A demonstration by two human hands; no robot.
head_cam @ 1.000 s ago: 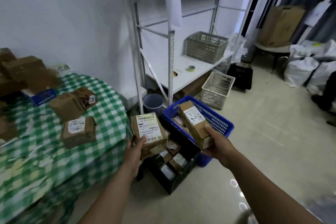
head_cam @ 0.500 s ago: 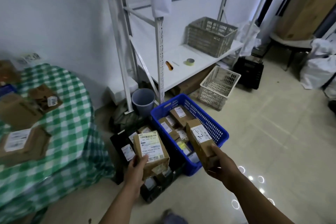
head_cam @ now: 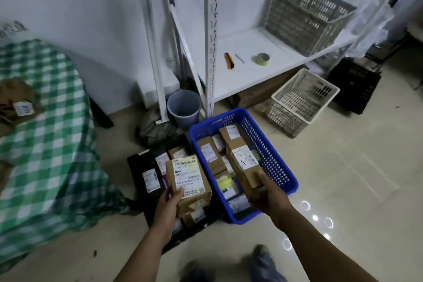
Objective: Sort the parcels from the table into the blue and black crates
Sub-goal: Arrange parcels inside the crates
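Holding in the left hand [head_cam: 168, 205] a labelled box [head_cam: 188, 181] over the black crate [head_cam: 137, 167] and in the right hand [head_cam: 270, 194] a marked box [head_cam: 246, 167] over the blue crate [head_cam: 270, 151]; may land wrongly if swapped, or slide off piled parcels [head_cam: 209, 155].
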